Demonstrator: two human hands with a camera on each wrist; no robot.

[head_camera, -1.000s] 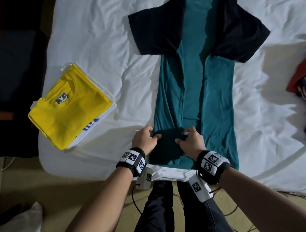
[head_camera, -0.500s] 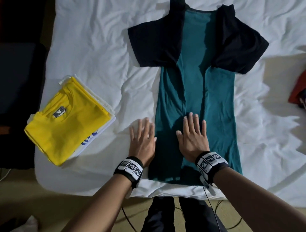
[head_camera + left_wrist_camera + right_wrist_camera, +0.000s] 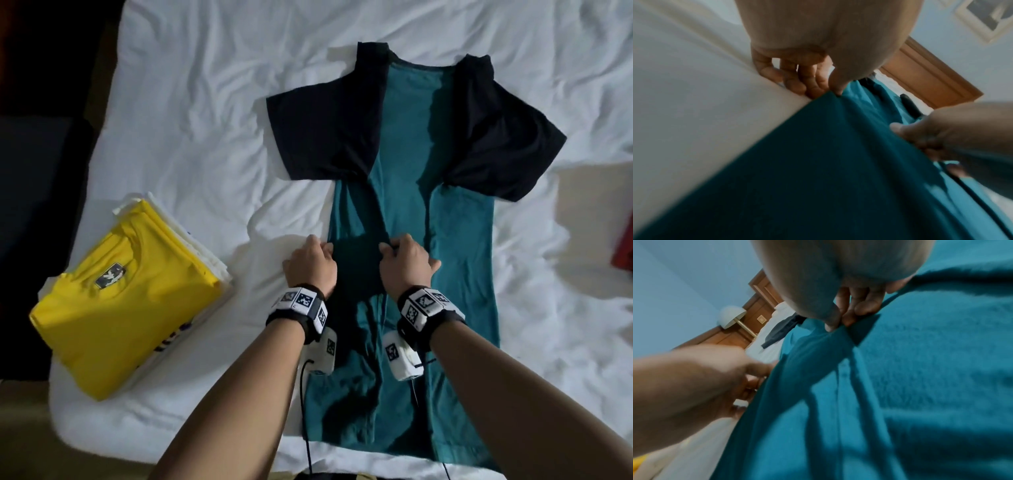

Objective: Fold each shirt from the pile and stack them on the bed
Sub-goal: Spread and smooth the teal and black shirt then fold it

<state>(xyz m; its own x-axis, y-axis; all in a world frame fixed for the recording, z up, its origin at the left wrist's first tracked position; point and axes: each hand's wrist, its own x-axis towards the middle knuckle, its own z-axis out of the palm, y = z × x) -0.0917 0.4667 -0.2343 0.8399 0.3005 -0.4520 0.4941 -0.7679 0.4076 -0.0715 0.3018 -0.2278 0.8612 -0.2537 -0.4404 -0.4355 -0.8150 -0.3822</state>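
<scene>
A teal shirt (image 3: 459, 274) with black sleeves (image 3: 329, 130) lies lengthwise on the white bed (image 3: 191, 102), its long sides folded inward. My left hand (image 3: 323, 248) pinches the shirt's left folded edge at mid-length; the left wrist view shows thumb and fingertips (image 3: 813, 91) closed on the teal cloth (image 3: 818, 162). My right hand (image 3: 390, 248) pinches a ridge of fabric a hand's width to the right, and in the right wrist view its thumb and fingers (image 3: 838, 322) nip the shirt (image 3: 920, 369). A yellow folded shirt (image 3: 126, 301) tops the stack at the left.
White folded shirts (image 3: 202, 253) lie under the yellow one near the bed's left front corner. A red garment (image 3: 625, 246) shows at the right edge. A wooden headboard and a lamp (image 3: 731, 316) stand beyond the shirt. The bed's front edge runs just below my forearms.
Half a second ago both hands lay flat and open on the shirt's lower part. Now they have curled and pinch the fabric at mid-length, pulling up a small ridge.
</scene>
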